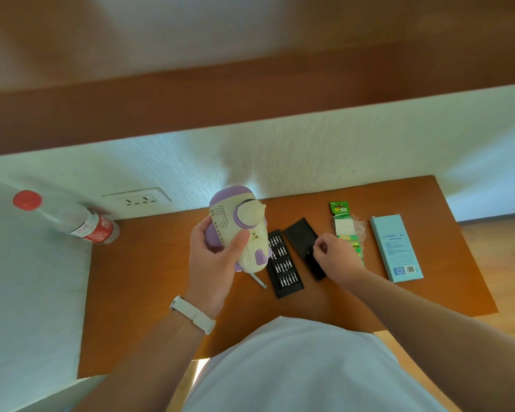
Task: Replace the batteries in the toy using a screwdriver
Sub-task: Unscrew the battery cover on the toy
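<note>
Fingers (200, 233) of the left hand (211, 263) curl round a cream and purple toy (235, 221), thumb pressed on its front, holding it up off the brown table (149, 269). The right hand (336, 254) hovers over a black lid (301, 236), fingers curled, thumb and forefinger tips together; whether they pinch anything is unclear. Between the hands lies a black tray (284, 264) with rows of screwdriver bits, and a slim silver tool (259, 281) pokes out below the toy. Right of the lid lies a green battery pack (346, 227) marked "GP", then a pale blue box (396, 248) whose print is too small to read. A red-capped bottle (81, 223) stands far left.
</note>
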A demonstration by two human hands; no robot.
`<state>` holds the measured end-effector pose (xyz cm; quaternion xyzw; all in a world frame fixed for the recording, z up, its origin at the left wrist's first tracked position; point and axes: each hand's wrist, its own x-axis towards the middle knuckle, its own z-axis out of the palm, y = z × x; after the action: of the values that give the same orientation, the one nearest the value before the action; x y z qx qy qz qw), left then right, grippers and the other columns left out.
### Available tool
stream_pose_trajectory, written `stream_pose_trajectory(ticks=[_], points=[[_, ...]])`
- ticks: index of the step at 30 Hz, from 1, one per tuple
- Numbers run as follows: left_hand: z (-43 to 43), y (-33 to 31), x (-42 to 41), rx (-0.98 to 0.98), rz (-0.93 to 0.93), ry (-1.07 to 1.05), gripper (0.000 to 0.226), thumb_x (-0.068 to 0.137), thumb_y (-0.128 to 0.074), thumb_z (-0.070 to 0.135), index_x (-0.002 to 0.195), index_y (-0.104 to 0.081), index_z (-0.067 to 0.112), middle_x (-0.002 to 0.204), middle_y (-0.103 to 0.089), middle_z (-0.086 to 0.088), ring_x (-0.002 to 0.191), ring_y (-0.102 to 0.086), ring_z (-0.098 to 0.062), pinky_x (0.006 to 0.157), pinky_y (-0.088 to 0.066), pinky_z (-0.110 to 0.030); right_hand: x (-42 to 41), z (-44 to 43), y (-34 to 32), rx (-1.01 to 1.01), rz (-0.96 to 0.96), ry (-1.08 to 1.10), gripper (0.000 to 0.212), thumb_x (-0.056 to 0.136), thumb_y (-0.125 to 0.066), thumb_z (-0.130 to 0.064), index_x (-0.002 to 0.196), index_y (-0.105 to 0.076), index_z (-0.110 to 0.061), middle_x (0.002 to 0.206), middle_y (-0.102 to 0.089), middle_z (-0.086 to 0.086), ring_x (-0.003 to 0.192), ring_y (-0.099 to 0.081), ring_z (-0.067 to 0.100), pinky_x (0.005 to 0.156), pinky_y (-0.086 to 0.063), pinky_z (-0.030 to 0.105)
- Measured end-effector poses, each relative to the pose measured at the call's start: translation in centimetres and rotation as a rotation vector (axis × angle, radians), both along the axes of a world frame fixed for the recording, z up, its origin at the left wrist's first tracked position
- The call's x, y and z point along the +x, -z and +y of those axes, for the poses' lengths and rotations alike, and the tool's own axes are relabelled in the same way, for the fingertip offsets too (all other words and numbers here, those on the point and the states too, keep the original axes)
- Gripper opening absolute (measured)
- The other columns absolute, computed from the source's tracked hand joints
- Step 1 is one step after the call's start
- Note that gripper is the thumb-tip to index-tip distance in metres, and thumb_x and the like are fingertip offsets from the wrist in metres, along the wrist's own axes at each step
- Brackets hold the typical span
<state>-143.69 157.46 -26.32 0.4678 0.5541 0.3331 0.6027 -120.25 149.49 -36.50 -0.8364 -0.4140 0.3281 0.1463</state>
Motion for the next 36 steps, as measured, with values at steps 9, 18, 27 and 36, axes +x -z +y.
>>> stream_pose_trajectory(ticks=[9,18,27,36], points=[[-0.9,-2.3,0.9,0.081,-0.047,0.126,0.071,0.075,-0.08,0.029,0.136,-0.044,0.026,0.124,-0.06,0.001,0.117,-0.061,-0.023,0.085,-0.061,-0.048,0.1,-1.0,-9.3,0.189,0.174,0.053,0.007,0.094,-0.062,-0.029,0.101,-0.06,-0.032,0.089,-0.065,-0.008,0.086,-0.063,0.009,0.074,-0.053,0.024],[-2.9,-5.4,3.0,0.218,-0.149,0.226,0.057,0.082,-0.08,0.011,0.127,-0.054,0.035,0.117,-0.068,0.008,0.113,-0.066,-0.02,0.081,-0.061,-0.036,-3.5,-2.7,-17.4,0.317,0.767,0.022,0.078,0.086,-0.072,-0.025,0.144,-0.026,-0.051,0.121,-0.059,-0.02,0.113,-0.062,0.005,0.098,-0.053,0.034],[-5.4,-8.3,5.5,0.316,-0.179,0.239,0.072,0.076,-0.083,0.03,0.138,-0.046,0.032,0.129,-0.062,0.005,0.122,-0.06,-0.023,0.09,-0.059,-0.04,-1.9,-4.4,-20.7,0.456,0.855,0.006,0.09,0.069,-0.076,-0.039,0.141,-0.026,-0.061,0.133,-0.058,-0.013,0.127,-0.056,0.019,0.106,-0.046,0.053],[-8.0,-8.9,8.0,0.334,-0.2,0.251,0.076,0.076,-0.083,0.029,0.14,-0.043,0.032,0.132,-0.061,0.006,0.125,-0.058,-0.021,0.087,-0.058,-0.031,0.0,-6.2,-20.6,0.588,0.849,-0.121,0.07,0.087,-0.067,-0.042,0.143,-0.029,-0.057,0.137,-0.055,-0.011,0.119,-0.058,0.02,0.095,-0.051,0.042]])
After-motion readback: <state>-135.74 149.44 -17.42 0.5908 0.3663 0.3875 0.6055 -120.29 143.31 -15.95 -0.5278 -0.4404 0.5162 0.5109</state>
